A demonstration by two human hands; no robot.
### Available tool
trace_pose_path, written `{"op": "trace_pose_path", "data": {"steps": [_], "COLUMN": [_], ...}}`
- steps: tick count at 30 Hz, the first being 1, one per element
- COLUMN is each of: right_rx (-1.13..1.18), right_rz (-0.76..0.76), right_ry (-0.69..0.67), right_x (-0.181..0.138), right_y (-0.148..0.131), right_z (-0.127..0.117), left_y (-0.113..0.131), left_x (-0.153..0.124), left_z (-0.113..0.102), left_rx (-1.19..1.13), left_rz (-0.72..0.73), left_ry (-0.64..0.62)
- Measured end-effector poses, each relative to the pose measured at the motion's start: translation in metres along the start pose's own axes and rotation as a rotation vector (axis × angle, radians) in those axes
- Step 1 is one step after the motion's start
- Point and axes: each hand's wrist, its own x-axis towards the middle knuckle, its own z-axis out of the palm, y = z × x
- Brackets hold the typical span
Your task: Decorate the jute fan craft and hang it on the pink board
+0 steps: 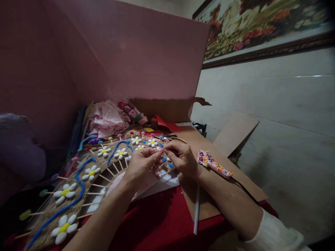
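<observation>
Jute fan lies beneath left hand and right hand, both seemingly pinched on its pink-tipped stick between them.

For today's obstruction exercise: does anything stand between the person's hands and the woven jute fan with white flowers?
Nothing visible does. The left hand and right hand touch the fan-shaped jute weave with white petal flowers at its rim, fingertips meeting there. The flower-patterned object lies aside, right of them.
</observation>
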Motion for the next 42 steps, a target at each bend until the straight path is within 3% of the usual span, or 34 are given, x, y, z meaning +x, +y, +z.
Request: {"op": "trace_pose_path", "data": {"steps": [7,13,20,31,37,39,42], "right_rx": [-0.054,-0.107,-0.161,-0.193,-0.051,-0.022,-0.04], "right_rz": [-0.049,-0.086,-0.251,-0.233,-0.084,-0.062,-0.106], "right_ry": [-0.004,-0.017,-0.176,-0.169,-0.044,-0.042,-0.092], "right_x": [-0.001,-0.005,-0.009,-0.009,-0.007,-0.006,-0.005], "right_y": [0.002,0.002,0.003,0.004,-0.001,-0.002,0.001], "right_z": [0.001,0.004,0.008,0.004,0.009,0.009,0.008], "left_y": [-0.004,-0.006,-0.01,-0.007,-0.011,-0.01,-0.008], "left_x": [0.001,0.0,-0.002,0.001,0.003,0.002,0.001], "left_z": [-0.002,0.003,0.004,-0.005,0.0,-0.001,-0.006], "left_rx": [-0.038,-0.096,-0.093,-0.009,-0.009,0.111,0.551], "left_rz": [-0.02,-0.013,0.047,0.05,0.083,0.129,0.339], "left_ry": [-0.015,0.112,0.138,0.021,0.081,0.105,0.17]}}
